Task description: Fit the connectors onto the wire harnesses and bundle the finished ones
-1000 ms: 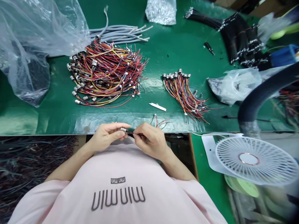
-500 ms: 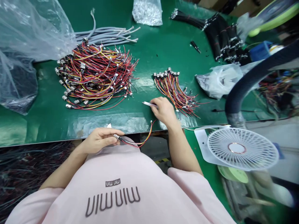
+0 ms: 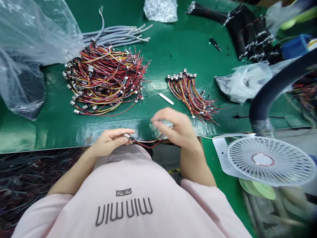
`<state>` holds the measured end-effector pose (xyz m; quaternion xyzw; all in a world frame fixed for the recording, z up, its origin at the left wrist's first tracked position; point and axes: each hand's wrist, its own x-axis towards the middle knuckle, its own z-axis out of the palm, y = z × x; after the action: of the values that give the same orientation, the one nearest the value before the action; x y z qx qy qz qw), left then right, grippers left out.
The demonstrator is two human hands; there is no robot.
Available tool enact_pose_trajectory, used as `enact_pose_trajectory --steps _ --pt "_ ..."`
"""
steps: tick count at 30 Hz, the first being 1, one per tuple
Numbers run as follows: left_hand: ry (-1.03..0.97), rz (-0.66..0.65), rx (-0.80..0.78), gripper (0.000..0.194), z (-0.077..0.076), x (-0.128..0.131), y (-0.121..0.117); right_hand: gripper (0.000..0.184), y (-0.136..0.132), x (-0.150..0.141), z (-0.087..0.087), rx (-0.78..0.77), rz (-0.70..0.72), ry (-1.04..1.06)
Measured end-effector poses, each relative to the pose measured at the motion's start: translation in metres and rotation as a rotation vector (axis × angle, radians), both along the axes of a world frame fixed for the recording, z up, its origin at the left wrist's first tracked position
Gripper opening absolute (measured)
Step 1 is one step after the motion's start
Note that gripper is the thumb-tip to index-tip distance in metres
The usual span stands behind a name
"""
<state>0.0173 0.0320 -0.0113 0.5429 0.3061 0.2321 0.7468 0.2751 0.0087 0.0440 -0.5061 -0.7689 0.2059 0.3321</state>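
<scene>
At the table's front edge my left hand [image 3: 109, 141] pinches the metal connector of a wire harness [image 3: 146, 144]. Its red, yellow and black wires trail right, and their far end passes behind my right hand [image 3: 174, 127]. That hand is blurred, with thumb and forefinger apart and nothing seen between them. Just beyond it a slim white stick-like tool [image 3: 165, 98] lies on the green table. To its right is a small fanned bundle of harnesses [image 3: 190, 94], metal connectors pointing away from me. A larger heap of harnesses [image 3: 106, 79] lies to the left.
Grey cables [image 3: 116, 35] lie behind the heap. Clear plastic bags [image 3: 37, 33] fill the far left. Black cable bundles [image 3: 241, 33] are at the back right, near a white plastic bag [image 3: 247, 81]. A dark hose [image 3: 269, 89] and a white fan [image 3: 269, 160] stand at right.
My right hand has let go of the white tool, which now lies on the table, and has come back toward the harness wires. My left hand still grips the connector. The view has shifted slightly.
</scene>
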Motion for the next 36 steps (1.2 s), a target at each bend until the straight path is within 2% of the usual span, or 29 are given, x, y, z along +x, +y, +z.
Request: enact_pose_trajectory --steps 2,4,8,12,17,23,29,36 --pt "-0.01 0.008 0.008 0.034 0.0 0.001 0.001 0.009 -0.019 -0.02 0.008 -0.052 0.173 0.019" --pt "-0.005 0.004 0.021 0.034 0.0 0.003 0.001 0.009 -0.029 -0.033 0.006 -0.078 0.213 -0.028" --pt "0.005 -0.003 0.059 0.034 -0.001 0.004 0.0 0.008 -0.034 -0.043 -0.009 -0.063 0.135 -0.086" --pt "-0.014 -0.005 0.136 0.032 -0.006 0.003 0.0 0.012 -0.034 -0.044 -0.014 -0.04 0.089 -0.075" --pt "-0.006 -0.003 0.353 0.033 -0.012 0.004 0.002 0.013 -0.034 -0.051 -0.016 0.023 0.014 -0.122" --pt "0.055 0.018 0.586 0.032 -0.011 0.006 0.004 0.015 -0.034 -0.059 -0.023 0.171 -0.058 -0.215" --pt "0.04 0.078 0.621 0.032 -0.012 0.007 0.003 0.008 -0.033 -0.05 -0.019 0.142 0.002 -0.211" --pt "0.073 0.088 0.671 0.03 -0.012 0.008 0.003 0.011 -0.036 -0.051 -0.018 0.167 -0.056 -0.251"
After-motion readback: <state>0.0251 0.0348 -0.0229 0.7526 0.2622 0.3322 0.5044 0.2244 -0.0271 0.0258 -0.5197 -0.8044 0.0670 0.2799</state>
